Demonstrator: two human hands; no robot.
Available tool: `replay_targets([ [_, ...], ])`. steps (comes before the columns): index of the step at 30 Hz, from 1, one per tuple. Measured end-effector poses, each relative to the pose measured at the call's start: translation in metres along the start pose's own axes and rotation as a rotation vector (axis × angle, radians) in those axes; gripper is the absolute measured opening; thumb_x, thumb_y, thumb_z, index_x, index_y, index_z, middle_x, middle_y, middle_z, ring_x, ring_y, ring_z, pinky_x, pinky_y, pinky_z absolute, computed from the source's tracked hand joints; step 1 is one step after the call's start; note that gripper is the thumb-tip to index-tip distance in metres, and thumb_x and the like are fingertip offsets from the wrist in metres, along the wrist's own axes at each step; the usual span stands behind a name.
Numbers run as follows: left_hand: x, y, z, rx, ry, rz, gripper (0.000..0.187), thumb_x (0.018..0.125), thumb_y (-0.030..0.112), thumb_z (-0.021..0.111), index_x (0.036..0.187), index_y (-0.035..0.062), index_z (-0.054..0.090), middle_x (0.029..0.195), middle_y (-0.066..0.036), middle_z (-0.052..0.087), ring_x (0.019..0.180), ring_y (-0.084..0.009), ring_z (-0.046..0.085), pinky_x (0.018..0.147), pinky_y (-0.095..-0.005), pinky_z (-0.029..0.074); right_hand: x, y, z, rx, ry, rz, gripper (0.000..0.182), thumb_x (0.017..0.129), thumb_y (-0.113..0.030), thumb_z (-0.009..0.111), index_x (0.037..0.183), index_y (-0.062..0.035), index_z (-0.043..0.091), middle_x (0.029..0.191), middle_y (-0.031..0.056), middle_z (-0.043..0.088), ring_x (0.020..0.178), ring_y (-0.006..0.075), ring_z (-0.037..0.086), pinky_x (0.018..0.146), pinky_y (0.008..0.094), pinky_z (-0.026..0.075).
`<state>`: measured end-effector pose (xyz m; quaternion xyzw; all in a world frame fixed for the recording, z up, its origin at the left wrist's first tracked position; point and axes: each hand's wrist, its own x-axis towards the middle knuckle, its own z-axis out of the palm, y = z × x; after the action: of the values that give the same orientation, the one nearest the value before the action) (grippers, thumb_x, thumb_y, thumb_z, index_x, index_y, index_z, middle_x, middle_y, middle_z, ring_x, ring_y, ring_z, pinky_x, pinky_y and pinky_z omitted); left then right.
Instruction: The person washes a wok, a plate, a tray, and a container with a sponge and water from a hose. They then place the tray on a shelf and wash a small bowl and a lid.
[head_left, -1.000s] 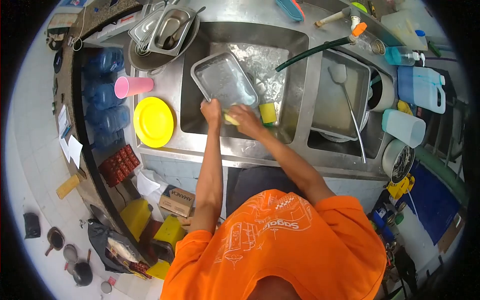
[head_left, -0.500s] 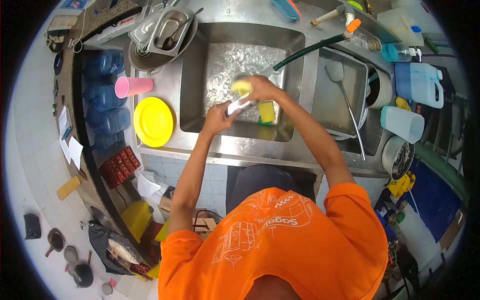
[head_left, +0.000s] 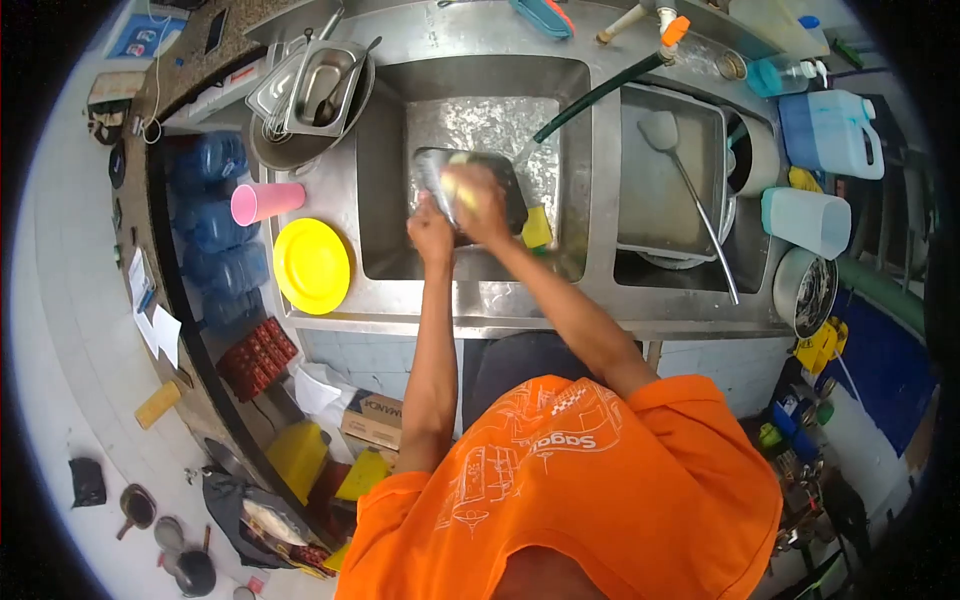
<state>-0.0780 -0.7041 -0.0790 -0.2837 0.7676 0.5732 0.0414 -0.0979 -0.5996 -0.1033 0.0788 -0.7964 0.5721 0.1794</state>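
Over the left basin of the steel sink (head_left: 383, 215), my left hand (head_left: 431, 232) is closed on the near-left edge of a rectangular metal pan (head_left: 507, 190). The pan is tilted, with one bright side and a dark, round-cornered face. My right hand (head_left: 478, 208), smeared by motion, presses a yellow sponge (head_left: 460, 182) against the pan. Another sponge (head_left: 537, 228), yellow, lies in the basin just right of the pan. Behind it, a green hose (head_left: 600, 97) points down into the basin, where the bottom looks wet and shiny.
Left of the basin are a yellow plate (head_left: 312, 266), a pink cup (head_left: 267, 203) and a bowl (head_left: 283, 150) stacked with metal pans and utensils. A tray (head_left: 665, 195) with a long spatula (head_left: 690, 185) fills much of the right basin. Plastic jugs (head_left: 820, 130) stand farther right.
The pan has turned so its broad dark face shows, where a narrow bright edge showed before. Both hands have come closer together, the right one moving left. The view has shifted slightly.
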Motion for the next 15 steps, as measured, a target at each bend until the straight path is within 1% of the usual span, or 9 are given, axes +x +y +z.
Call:
replay_targets([
  [2,0.009,0.006,-0.001,-0.458,0.185,-0.027,0.044,0.101,0.031,0.043,0.082,-0.0038,0.061,0.07,-0.003,0.057,0.06,-0.0115,0.05,0.054,-0.0299,0.043,-0.031,-0.021,-0.018,-0.021,-0.18,0.006,0.034,0.08,-0.009,0.057,0.113,-0.008,0.065,0.118,0.0159,0.058,0.118,0.0363,0.049,0.102,0.0449,0.036],
  [4,0.006,0.011,-0.017,-0.55,0.199,-0.068,0.045,0.101,0.034,0.043,0.094,-0.0067,0.061,0.085,-0.007,0.061,0.073,-0.0137,0.055,0.066,-0.0306,0.048,-0.028,-0.004,-0.031,0.008,0.009,0.099,0.032,0.082,-0.012,0.058,0.114,-0.0097,0.065,0.123,0.0185,0.056,0.122,0.0382,0.045,0.104,0.0434,0.035],
  [6,-0.001,0.003,-0.015,-0.614,0.21,-0.067,0.046,0.101,0.035,0.042,0.098,-0.0078,0.061,0.085,-0.007,0.061,0.076,-0.0125,0.054,0.066,-0.0305,0.047,-0.009,0.029,-0.028,-0.036,0.151,0.333,0.026,0.085,-0.016,0.061,0.109,-0.0087,0.067,0.121,0.0194,0.058,0.11,0.0356,0.054,0.099,0.0422,0.038],
  [8,-0.003,-0.012,-0.009,-0.563,0.215,-0.09,0.048,0.101,0.036,0.041,0.1,-0.0082,0.061,0.088,-0.008,0.062,0.079,-0.0147,0.056,0.069,-0.0316,0.049,0.004,0.034,-0.021,-0.09,-0.07,0.25,0.024,0.087,-0.019,0.059,0.106,-0.0075,0.068,0.118,0.0144,0.061,0.115,0.0299,0.053,0.101,0.0383,0.039],
  [10,-0.001,-0.009,0.001,-0.538,0.204,-0.096,0.05,0.101,0.037,0.039,0.103,-0.0085,0.061,0.091,-0.009,0.063,0.081,-0.0169,0.058,0.071,-0.0327,0.05,-0.005,-0.002,-0.005,0.014,-0.087,0.144,0.023,0.085,-0.016,0.06,0.106,-0.0105,0.068,0.114,0.0117,0.063,0.112,0.0295,0.055,0.099,0.0411,0.039],
  [12,-0.01,-0.003,0.002,-0.444,0.348,-0.321,0.053,0.102,0.038,0.035,0.112,-0.0089,0.057,0.105,-0.014,0.062,0.09,-0.0252,0.061,0.08,-0.0384,0.053,-0.021,-0.03,-0.009,0.023,-0.058,-0.099,0.018,0.084,-0.014,0.061,0.1,-0.0102,0.068,0.11,0.0108,0.063,0.106,0.0312,0.056,0.094,0.0448,0.04],
  [13,-0.016,-0.008,0.003,-0.886,0.292,-0.347,0.054,0.102,0.038,0.031,0.122,-0.008,0.05,0.121,-0.018,0.056,0.103,-0.0325,0.06,0.088,-0.0447,0.052,-0.02,-0.022,-0.015,-0.03,-0.03,-0.169,0.016,0.084,-0.014,0.061,0.097,-0.0102,0.068,0.109,0.0122,0.063,0.105,0.0318,0.056,0.094,0.0465,0.039],
  [14,-0.021,-0.013,-0.001,-0.983,0.248,-0.351,0.053,0.102,0.037,0.029,0.131,-0.0051,0.043,0.129,-0.018,0.05,0.111,-0.0329,0.056,0.091,-0.0457,0.05,-0.012,-0.011,-0.021,-0.051,-0.011,-0.167,0.016,0.084,-0.014,0.061,0.097,-0.0102,0.068,0.109,0.0122,0.063,0.105,0.0318,0.056,0.094,0.0465,0.039],
  [15,-0.025,-0.02,-0.008,-0.958,0.214,-0.32,0.053,0.101,0.039,0.03,0.133,-0.0026,0.042,0.131,-0.017,0.05,0.113,-0.0331,0.055,0.094,-0.0463,0.049,0.0,0.007,-0.025,-0.22,0.101,0.086,0.018,0.085,-0.016,0.061,0.1,-0.0078,0.066,0.109,0.0147,0.063,0.107,0.0332,0.055,0.096,0.0455,0.039],
])
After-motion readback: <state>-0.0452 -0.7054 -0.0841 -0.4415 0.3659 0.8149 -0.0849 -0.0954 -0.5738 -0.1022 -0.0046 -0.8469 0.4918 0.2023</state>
